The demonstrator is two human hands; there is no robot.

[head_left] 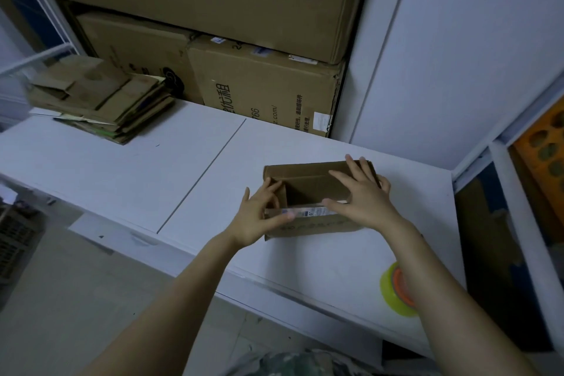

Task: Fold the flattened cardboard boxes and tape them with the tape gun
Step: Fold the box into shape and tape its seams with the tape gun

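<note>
**A:** What is the grip like?

**B:** The left hand (pixel 259 217) pinches the left end of the box (pixel 311 226), with the thumb on the near wall and the fingers on the end flap. The right hand (pixel 363 195) lies spread with straight fingers, pressing on the flap at the right end.

**A:** And where is the box?

**B:** It stands open-topped on the white tabletop (pixel 122 177), toward the right. A roll of tape (pixel 393 290) sits near the front edge, half hidden by the right forearm. The stack of flattened boxes (pixel 100 98) is well apart at the far left.

**A:** How will it handle?

**B:** I'd judge it light. The panels look stiff but the creases are loose, so the flaps will likely spring back. It's best held at the corners, pressing each flap close to its fold. The cardboard looks worn, so a rough pull might tear it.
</note>
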